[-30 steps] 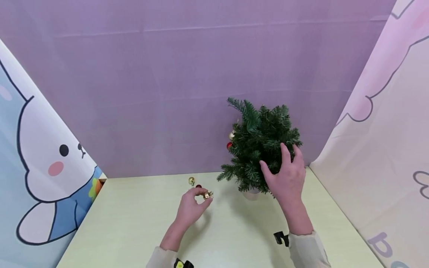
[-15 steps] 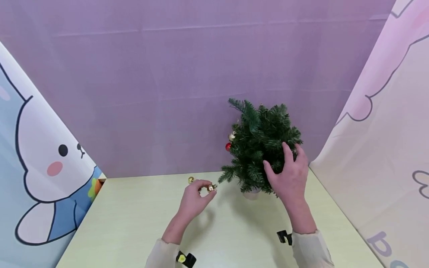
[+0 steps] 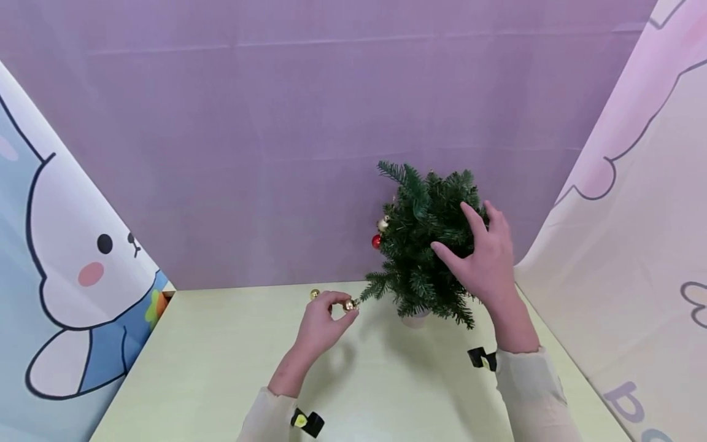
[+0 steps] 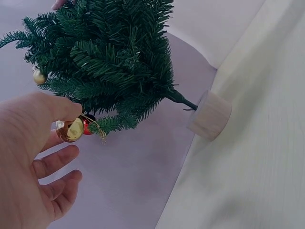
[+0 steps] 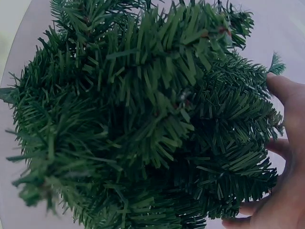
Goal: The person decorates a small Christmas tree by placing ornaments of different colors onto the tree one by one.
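Observation:
My left hand [image 3: 320, 328] pinches a shiny gold bauble [image 3: 349, 305] beside the tip of a low left branch. In the left wrist view, a gold string loop [image 4: 97, 128] hangs from this bauble [image 4: 70, 130], close to the branch tip. A small artificial Christmas tree [image 3: 422, 245] stands upright on a round wooden base [image 4: 209, 116]. My right hand [image 3: 488, 258] spreads its fingers against the tree's right side; some fingertips disappear among the needles. On the tree's left side hang a pale gold bauble [image 3: 382, 224] and a red bauble [image 3: 376, 242].
Another gold bauble [image 3: 315, 294] lies on the pale table [image 3: 221, 356], just behind my left hand. A purple cloth [image 3: 276, 153] hangs behind the tree. Printed cloths with a cartoon rabbit [image 3: 83, 264] at left and pink shapes at right flank the table.
My left hand has carried the gold bauble slightly up and right to the branch tip. My right hand has shifted upward along the tree. A red bauble on the table is now hidden.

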Demonstrator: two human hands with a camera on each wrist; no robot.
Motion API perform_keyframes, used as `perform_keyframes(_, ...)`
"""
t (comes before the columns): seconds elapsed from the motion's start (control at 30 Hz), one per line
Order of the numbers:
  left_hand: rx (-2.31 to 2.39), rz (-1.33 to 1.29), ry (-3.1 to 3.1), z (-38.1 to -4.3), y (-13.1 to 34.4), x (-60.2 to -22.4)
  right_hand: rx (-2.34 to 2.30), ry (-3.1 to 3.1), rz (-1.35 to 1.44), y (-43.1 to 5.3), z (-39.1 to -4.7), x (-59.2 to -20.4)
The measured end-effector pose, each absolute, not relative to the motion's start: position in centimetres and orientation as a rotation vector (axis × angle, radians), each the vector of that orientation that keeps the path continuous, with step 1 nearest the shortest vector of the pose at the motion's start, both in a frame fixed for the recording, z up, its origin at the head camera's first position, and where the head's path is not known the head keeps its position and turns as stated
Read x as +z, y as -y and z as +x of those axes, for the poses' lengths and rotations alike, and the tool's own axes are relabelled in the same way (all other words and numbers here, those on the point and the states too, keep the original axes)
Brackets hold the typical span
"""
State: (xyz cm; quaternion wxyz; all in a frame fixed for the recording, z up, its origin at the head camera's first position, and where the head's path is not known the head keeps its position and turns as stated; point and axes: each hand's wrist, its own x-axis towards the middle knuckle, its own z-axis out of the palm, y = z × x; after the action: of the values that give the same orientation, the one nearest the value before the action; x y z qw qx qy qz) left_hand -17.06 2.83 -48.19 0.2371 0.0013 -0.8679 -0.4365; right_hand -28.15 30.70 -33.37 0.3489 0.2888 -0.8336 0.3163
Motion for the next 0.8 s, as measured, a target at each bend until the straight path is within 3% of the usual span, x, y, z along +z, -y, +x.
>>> perform_keyframes(0.8,-1.218,-0.071,2.418,-19.4,-4.9,-45.7,0.765,2.381,0.705,-30.5,-28.3,-32.7)
